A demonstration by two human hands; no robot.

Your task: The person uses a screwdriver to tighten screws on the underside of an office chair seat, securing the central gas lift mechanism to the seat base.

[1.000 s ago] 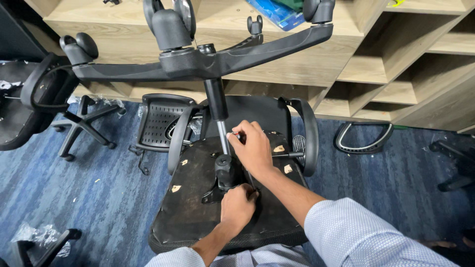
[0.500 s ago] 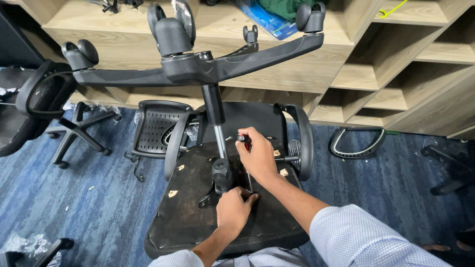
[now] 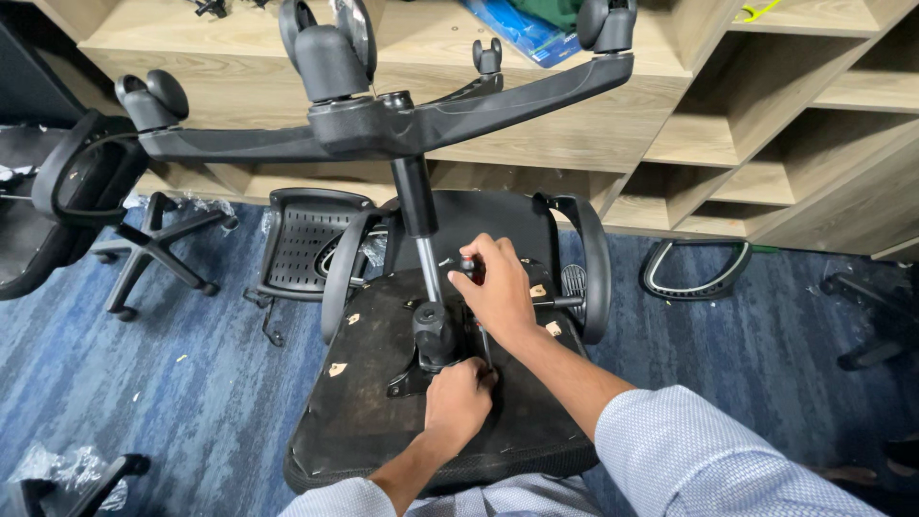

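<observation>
**Upturned chair, both hands at the mechanism**

Head view: the office chair [image 3: 402, 402] lies seat-down, its wheeled base [image 3: 383, 129] raised for underside access. The right hand [image 3: 493, 287] grips a screwdriver handle [image 3: 467, 265]. The left hand [image 3: 458, 402], curled, steadies the mechanism plate [image 3: 421, 373].

left hand [image 3: 458, 400] curled into a loose fist, knuckles up; right hand [image 3: 496, 287] closed higher up (both forearms reach forward, sleeves pale blue).
</observation>
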